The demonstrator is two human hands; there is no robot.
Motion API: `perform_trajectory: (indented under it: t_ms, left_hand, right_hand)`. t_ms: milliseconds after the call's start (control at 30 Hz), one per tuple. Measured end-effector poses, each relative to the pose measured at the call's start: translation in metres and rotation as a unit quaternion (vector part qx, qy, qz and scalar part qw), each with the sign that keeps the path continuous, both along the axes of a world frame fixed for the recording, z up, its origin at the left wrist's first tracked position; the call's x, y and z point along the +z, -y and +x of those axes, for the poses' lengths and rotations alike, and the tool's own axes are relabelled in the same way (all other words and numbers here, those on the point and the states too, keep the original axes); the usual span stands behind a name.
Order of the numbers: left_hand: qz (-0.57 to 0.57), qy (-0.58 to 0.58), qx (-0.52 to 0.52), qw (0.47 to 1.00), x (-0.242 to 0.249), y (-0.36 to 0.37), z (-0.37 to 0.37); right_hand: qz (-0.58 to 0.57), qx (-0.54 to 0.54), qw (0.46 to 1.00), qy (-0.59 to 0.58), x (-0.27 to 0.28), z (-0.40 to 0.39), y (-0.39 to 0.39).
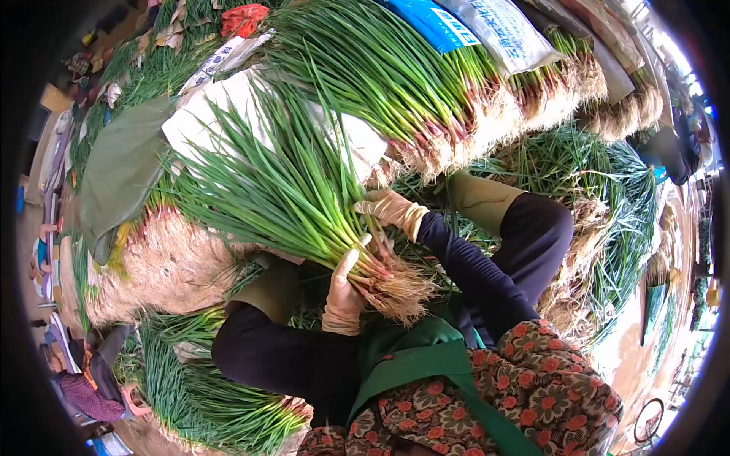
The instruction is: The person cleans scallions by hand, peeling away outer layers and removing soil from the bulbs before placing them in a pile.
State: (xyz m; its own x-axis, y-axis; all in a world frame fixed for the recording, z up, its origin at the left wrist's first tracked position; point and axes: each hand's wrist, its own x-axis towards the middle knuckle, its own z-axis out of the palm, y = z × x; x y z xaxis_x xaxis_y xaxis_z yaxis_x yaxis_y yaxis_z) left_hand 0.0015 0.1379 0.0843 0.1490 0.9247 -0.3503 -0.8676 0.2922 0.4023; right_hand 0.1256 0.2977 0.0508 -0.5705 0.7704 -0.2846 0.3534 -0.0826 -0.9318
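A large bunch of spring onions [304, 205] lies across my lap, its green leaves fanning to the upper left and its pale, tangled roots toward me. My left hand [346, 296], in a light glove, is wrapped round the bunch's lower stalks just above the roots, thumb on top. At the far side of the bunch, my right hand [391, 209], gloved too, has its fingers closed around a few stalks at the edge. Its fingertips are partly hidden by the stalks.
Rows of spring onions [365, 68] with roots outward are stacked ahead, partly covered by a blue and white sack [449, 26]. A white sack [205, 121] and an olive cloth [122, 167] lie left. Loose greens [608, 220] lie right. Another person [91, 387] is at lower left.
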Motion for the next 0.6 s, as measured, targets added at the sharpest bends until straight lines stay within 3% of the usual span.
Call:
perform_trajectory:
  t_ms: [33,100,167,233,267,300,367,400,500,567,600]
  left_hand:
    - [0.01,0.001,-0.012,1.0,-0.012,0.002,-0.004]
    - [-0.031,0.001,0.01,0.999,-0.019,0.0,0.0]
    - [-0.056,0.045,-0.043,0.996,-0.045,0.001,-0.006]
    - [-0.041,0.029,-0.029,0.998,-0.034,-0.003,0.002]
    - [-0.035,0.02,-0.019,0.999,-0.029,-0.004,0.003]
    - [-0.025,-0.002,-0.024,0.999,-0.027,-0.004,0.001]
    - [-0.002,-0.047,-0.037,0.998,-0.018,-0.005,-0.001]
    - [-0.027,-0.05,-0.005,0.998,-0.01,-0.005,0.005]
    - [-0.031,-0.017,0.068,0.997,0.0,-0.003,0.008]
    - [0.02,-0.04,0.054,0.998,0.001,0.0,0.0]
    - [-0.009,-0.01,0.087,0.996,0.002,0.003,0.004]
  right_hand:
    - [0.172,0.0,0.985,0.013,-0.014,-0.006,0.002]
    - [0.237,0.005,0.937,0.256,0.043,-0.014,0.021]
    - [0.279,0.046,0.924,0.258,0.007,-0.015,0.027]
    - [0.216,0.072,0.963,0.144,-0.022,-0.011,0.026]
    - [-0.16,0.045,0.986,0.015,0.003,-0.003,0.026]
    - [-0.241,0.057,0.968,-0.041,0.02,0.005,0.021]
    - [-0.236,0.096,0.967,-0.024,-0.001,0.009,0.007]
    - [-0.1,0.064,0.992,-0.053,-0.012,0.006,0.014]
    - [-0.274,0.025,0.948,-0.162,0.006,0.003,0.02]
    - [-0.261,-0.056,0.943,-0.201,0.012,-0.001,0.036]
    - [-0.255,-0.064,0.939,-0.222,0.006,0.0,0.045]
